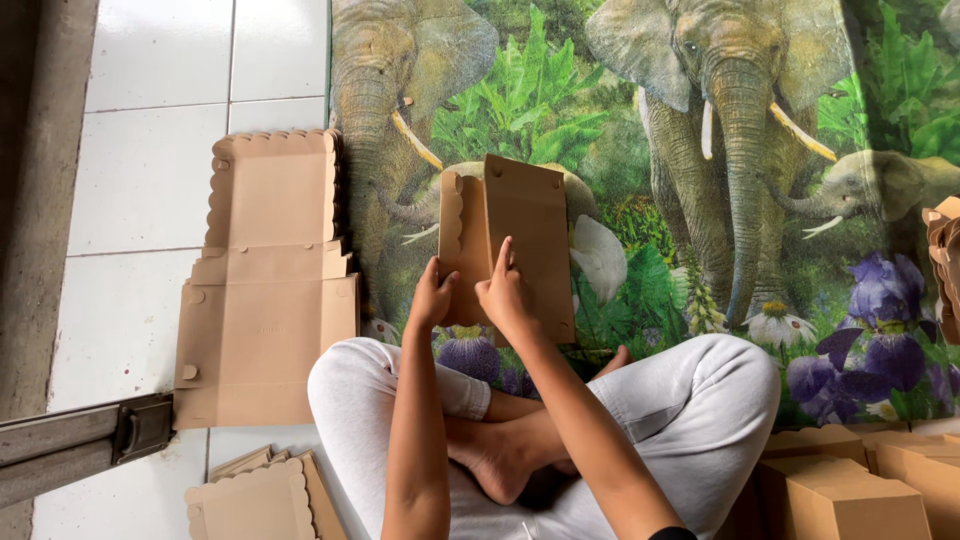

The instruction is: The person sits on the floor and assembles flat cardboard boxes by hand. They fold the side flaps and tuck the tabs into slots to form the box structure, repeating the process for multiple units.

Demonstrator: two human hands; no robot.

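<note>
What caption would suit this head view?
Seated cross-legged, both hands fold a brown cardboard sheet above an elephant mat.

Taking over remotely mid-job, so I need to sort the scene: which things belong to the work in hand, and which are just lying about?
In hand:
left hand
right hand
folded cardboard blank
stack of flat blanks
folded boxes

Lying about:
elephant mat
white floor tiles
metal door rail

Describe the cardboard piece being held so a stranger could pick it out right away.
Start at the elephant-print mat, then its near edge by the crossed legs. The folded cardboard box blank stands partly upright there, gripped by the left hand and right hand. Every other blank lies flat in stacks.
</note>
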